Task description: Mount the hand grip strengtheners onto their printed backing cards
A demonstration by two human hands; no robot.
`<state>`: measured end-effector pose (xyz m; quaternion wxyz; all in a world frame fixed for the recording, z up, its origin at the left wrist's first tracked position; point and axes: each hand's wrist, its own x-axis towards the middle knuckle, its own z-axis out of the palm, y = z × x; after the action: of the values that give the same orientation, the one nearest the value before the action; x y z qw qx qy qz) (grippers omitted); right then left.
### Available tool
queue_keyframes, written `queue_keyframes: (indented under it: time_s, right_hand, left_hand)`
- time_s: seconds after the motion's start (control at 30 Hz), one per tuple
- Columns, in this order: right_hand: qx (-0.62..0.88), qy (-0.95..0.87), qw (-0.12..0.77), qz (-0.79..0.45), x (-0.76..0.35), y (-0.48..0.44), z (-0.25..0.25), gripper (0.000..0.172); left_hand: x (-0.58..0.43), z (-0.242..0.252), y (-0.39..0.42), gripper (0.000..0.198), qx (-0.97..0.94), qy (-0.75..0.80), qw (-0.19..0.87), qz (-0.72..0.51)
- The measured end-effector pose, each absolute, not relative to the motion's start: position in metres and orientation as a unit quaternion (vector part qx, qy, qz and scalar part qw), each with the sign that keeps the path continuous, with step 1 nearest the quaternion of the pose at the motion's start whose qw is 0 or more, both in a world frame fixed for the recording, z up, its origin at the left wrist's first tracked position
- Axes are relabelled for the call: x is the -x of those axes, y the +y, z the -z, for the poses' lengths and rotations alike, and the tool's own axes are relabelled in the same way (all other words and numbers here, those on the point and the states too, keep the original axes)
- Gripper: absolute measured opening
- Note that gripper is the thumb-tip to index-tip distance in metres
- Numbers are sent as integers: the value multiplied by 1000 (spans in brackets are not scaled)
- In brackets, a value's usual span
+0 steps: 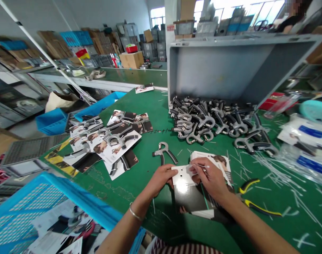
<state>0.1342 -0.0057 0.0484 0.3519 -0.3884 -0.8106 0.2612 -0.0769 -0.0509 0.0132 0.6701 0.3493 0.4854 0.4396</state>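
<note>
A printed card point(189, 192) with two small holes near its top lies under both hands, over a stack of similar cards point(221, 163). My left hand point(162, 179) pinches the card's upper left edge. My right hand point(207, 176) is closed on a thin white strip point(200, 165) at the card's upper right. Just beyond the card, a single grey and black hand grip point(164, 153) lies on the green table. Yellow and black pliers point(252, 199) lie open, right of the stack.
A tipped grey bin point(219, 67) stands behind a heap of hand grips point(198, 118). Carded grips point(108, 141) lie at the left. A blue basket point(57, 192) is at lower left. White strips point(278, 178) and plastic bags point(306, 155) are at right.
</note>
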Motion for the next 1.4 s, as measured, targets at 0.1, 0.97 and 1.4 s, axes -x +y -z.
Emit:
queue_keyframes:
  time_s: [0.1, 0.97, 1.4]
  right_hand:
    - [383, -817, 341, -262, -133, -5, -43, 15]
    - [407, -747, 309, -425, -128, 2, -45, 12]
    - [387, -789, 306, -366, -126, 2, -37, 9]
  left_hand:
    - [78, -7, -51, 38, -340, 484, 652, -474]
    - [71, 18, -102, 14, -495, 584, 453, -456]
    - [44, 13, -79, 20, -417, 589, 434, -539]
